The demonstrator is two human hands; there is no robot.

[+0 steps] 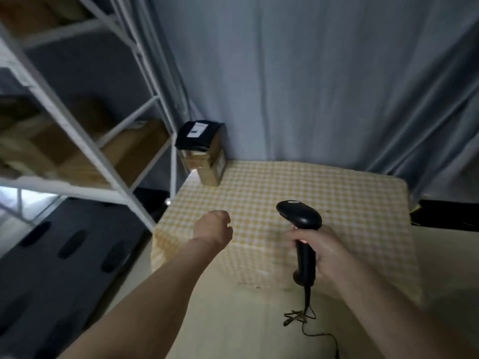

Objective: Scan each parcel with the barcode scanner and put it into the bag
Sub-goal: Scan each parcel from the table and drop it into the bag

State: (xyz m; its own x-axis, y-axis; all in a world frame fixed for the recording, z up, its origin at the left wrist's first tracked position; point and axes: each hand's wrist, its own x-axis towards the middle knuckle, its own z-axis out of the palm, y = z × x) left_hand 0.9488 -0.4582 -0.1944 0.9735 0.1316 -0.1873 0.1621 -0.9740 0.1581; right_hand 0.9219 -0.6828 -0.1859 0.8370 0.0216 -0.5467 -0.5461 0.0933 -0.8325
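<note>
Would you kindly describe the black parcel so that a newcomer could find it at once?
Start at the yellow checked tablecloth and go to its far left corner, beside the white metal shelving. A stack of brown cardboard boxes stands there; the black plastic parcel lies on top, alone in being black with a white label.

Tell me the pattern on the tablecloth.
Yellow and white checks on the tablecloth, seen best in the head view.

A bench (324,193) wears a yellow checked cloth (259,193). Left of the bench stands a white rack (85,141) with blurred brown boxes (124,151). Behind the bench hangs a grey curtain (311,73).
</note>
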